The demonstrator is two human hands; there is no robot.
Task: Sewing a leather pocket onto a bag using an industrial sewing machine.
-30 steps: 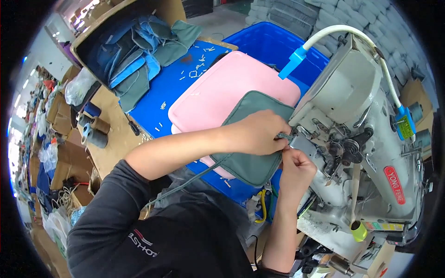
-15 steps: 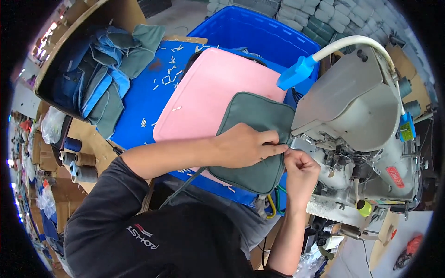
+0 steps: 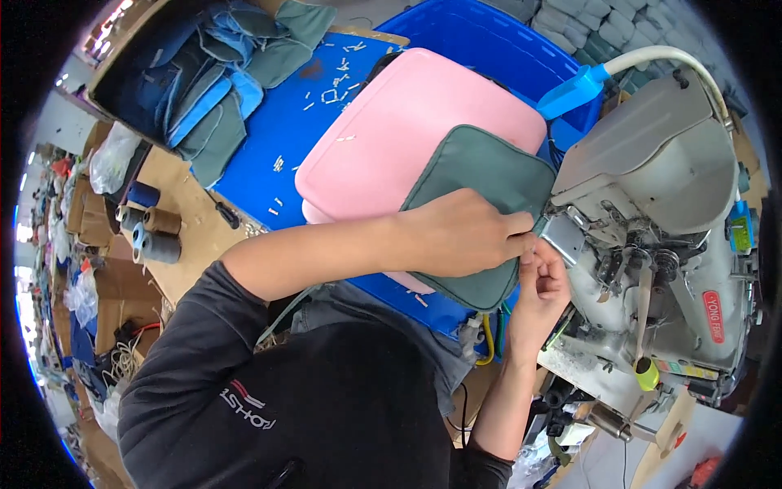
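Note:
A flat dark green fabric bag piece (image 3: 489,171) with rounded corners and a piped edge lies over a pink padded panel (image 3: 391,114). My left hand (image 3: 468,232) rests across the green piece, its thumb and fingers pinched at the right edge beside the sewing machine (image 3: 643,196). Right against those fingertips, my right hand (image 3: 539,281) is closed in a pinch on the same edge. Exactly what lies between the fingertips is hidden. A thin green strap (image 3: 289,311) trails out below my left forearm.
Green and blue fabric pieces (image 3: 216,90) fill a box at the upper left. A blue bin (image 3: 497,37) stands behind the pink panel. Thread spools (image 3: 161,220) sit at the left. A blue-headed lamp (image 3: 570,91) reaches over from the machine; thread scraps lie on the blue tabletop (image 3: 273,155).
The view has shifted, so the table and machine sit differently in the picture. Both hands stay together at the green piece's right edge, my right fingers curled a little more.

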